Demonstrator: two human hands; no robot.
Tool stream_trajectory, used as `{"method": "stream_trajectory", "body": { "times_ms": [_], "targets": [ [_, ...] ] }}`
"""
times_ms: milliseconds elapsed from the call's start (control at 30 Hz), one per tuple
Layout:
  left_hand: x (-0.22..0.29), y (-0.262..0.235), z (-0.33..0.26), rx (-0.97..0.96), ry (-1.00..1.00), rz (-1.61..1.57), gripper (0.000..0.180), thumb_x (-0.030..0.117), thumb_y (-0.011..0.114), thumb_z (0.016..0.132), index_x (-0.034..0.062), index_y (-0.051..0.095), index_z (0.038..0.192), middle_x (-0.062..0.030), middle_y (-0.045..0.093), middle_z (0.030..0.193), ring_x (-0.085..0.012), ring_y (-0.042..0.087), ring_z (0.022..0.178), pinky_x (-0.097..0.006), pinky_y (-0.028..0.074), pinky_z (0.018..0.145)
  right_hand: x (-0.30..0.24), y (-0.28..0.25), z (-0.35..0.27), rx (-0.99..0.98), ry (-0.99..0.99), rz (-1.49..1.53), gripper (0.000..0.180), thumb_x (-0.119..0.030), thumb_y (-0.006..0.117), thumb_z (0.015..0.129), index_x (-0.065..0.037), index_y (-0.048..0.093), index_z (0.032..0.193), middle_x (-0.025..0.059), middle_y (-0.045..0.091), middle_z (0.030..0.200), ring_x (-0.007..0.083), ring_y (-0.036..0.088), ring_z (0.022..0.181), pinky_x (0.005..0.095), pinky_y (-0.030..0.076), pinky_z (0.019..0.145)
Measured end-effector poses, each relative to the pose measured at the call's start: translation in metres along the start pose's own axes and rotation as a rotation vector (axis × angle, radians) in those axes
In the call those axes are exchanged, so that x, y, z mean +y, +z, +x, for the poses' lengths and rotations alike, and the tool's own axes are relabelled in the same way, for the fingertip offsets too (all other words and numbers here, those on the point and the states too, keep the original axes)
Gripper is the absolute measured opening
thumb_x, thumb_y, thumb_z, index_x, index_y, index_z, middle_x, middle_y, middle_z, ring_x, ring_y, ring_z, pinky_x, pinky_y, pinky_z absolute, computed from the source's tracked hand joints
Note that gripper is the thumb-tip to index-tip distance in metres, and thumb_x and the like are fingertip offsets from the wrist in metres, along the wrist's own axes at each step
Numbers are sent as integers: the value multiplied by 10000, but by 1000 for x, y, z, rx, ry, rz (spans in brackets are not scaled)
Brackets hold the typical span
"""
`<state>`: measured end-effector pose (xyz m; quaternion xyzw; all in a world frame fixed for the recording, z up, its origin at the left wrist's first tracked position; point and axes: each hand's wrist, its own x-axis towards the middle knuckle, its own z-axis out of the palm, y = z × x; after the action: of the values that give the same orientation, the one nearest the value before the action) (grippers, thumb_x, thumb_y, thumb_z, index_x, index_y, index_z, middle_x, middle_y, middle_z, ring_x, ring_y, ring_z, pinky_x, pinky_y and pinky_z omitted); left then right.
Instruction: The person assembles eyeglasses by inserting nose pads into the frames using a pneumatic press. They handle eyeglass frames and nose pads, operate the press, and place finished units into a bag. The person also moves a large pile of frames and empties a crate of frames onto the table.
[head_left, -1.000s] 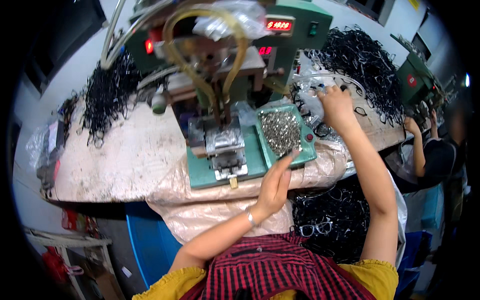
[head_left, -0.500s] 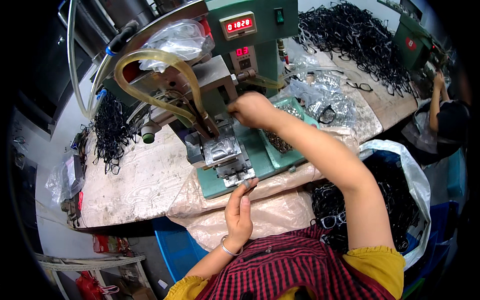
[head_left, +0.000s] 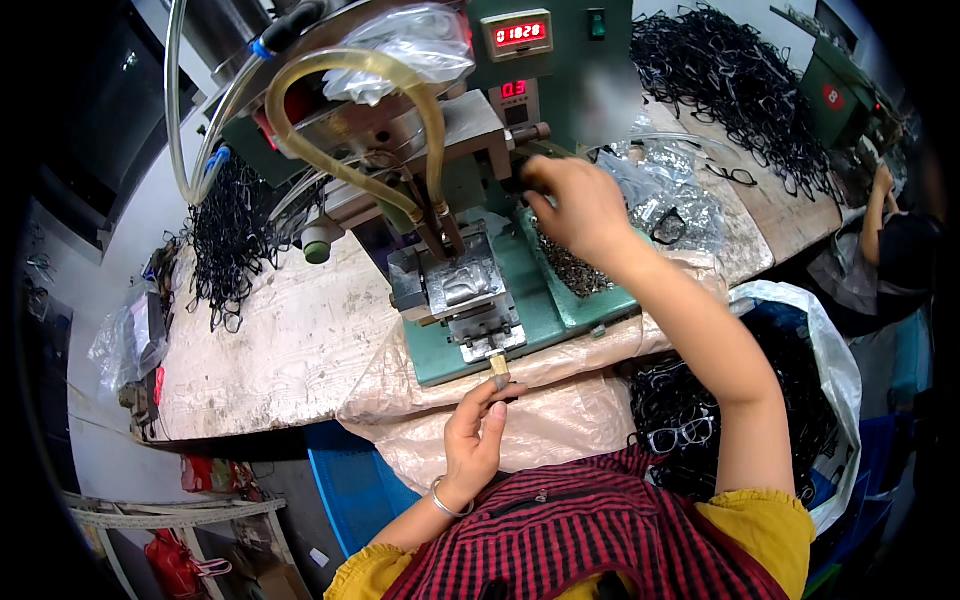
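Note:
My left hand [head_left: 474, 445] is in front of the green machine's metal fixture [head_left: 468, 287]. Its index finger, with a grey band near the tip, reaches to a small brass-coloured block [head_left: 499, 366] at the fixture's front edge, while the thumb stands apart. A small dark piece shows beside these fingers; whether it is held I cannot tell. Raised over the tray of small metal parts [head_left: 580, 285], my right hand [head_left: 585, 208] has bent fingers beside the machine's right side. Its fingertips are blurred, and what they may hold cannot be made out.
Yellowish hoses [head_left: 432, 120] loop above the fixture. Black eyeglass frames lie in a large heap [head_left: 735, 90] at the back right and a smaller pile [head_left: 225, 255] at left. A white sack [head_left: 845, 390] of frames stands near my right elbow. Another person works at far right.
My right hand has pulled away to the right from beside the fixture. My left hand has drawn back slightly, and the brass-coloured block now shows. The whole view has shifted a little.

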<state>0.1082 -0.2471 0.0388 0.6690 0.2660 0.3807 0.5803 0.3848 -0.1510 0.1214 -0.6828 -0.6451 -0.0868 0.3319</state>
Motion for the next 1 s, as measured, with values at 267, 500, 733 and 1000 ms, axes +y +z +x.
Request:
{"method": "stream_trajectory", "body": {
  "times_ms": [267, 500, 733, 1000],
  "targets": [
    [-9, -5, 3, -81, -12, 73, 323, 45, 486, 993, -41, 484, 1305, -187, 652, 1158, -222, 608, 1125, -334, 425, 1009, 17, 54, -53, 95, -7, -330, 131, -152, 698, 732, -122, 664, 855, 56, 566, 932, 261, 546, 977, 387, 448, 696],
    [-13, -16, -3, -1, -120, -43, 310, 50, 508, 990, -32, 485, 1288, -195, 659, 1130, -223, 620, 1097, -337, 444, 980, 6, 59, -38, -6, -56, -310, 76, -176, 653, 721, -133, 715, 711, 63, 574, 888, 253, 547, 955, 391, 426, 711],
    [-21, -26, 11, -9, -92, 60, 304, 48, 533, 975, -37, 500, 1265, -177, 669, 1118, -227, 640, 1055, -339, 477, 942, 27, 69, -18, -21, -57, -464, 109, -185, 650, 720, -117, 728, 687, 74, 627, 790, 259, 591, 861, 396, 439, 681],
    [-31, -28, -6, 125, -217, 246, 315, 107, 513, 998, -52, 510, 1270, -172, 657, 1053, -223, 651, 902, -346, 522, 845, -5, 145, -16, -194, -2, -520, 145, -213, 601, 753, -144, 726, 734, 61, 672, 774, 239, 607, 793, 371, 393, 656]
  ]
}}
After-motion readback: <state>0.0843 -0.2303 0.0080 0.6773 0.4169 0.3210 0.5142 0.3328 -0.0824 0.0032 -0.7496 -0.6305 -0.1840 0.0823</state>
